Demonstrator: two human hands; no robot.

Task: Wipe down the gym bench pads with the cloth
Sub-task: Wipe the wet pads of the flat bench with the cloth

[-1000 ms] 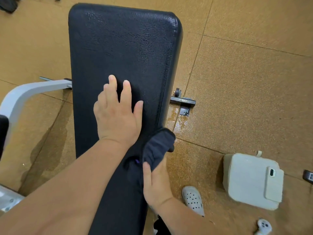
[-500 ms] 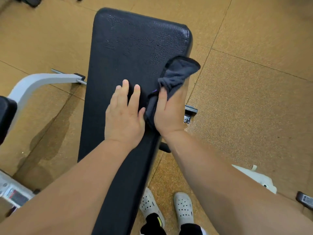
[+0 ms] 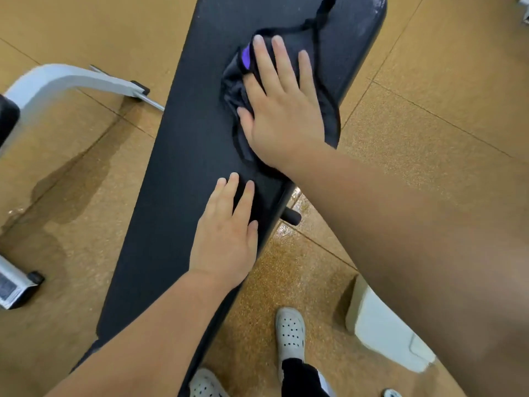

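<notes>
Step in hand: wiping the top of the pad (image 3: 183, 167). Cloth (image 3: 232, 88) lies bunched on the far half of the pad, toward its right edge, with a loose hem trailing on toward the far end. Right hand (image 3: 283, 116) lies flat on top of it, fingers straight and spread, palm pressing down; nothing is pinched, so the cloth is held by pressure alone. Left hand (image 3: 226, 242) rests flat on the bare pad nearer in, close to the right edge, fingers straight, holding nothing; it looks to be bracing the body. Cannot tell from the surface which zones are already clean, so I would treat the whole top as open. To do it well: even palm weight, so the bunch does not slip out from under the fingers. Spread the cloth flatter for wider contact. Run long overlapping passes along the length, working from the left edge to the right edge, and take in the rounded rims. Lift the left hand off each zone before the cloth gets there. Risk: the trailing hem may drag off the far end or fold under. Dark wet patch (image 3: 68, 190) on the floor left of the pad, so mind the footing
</notes>
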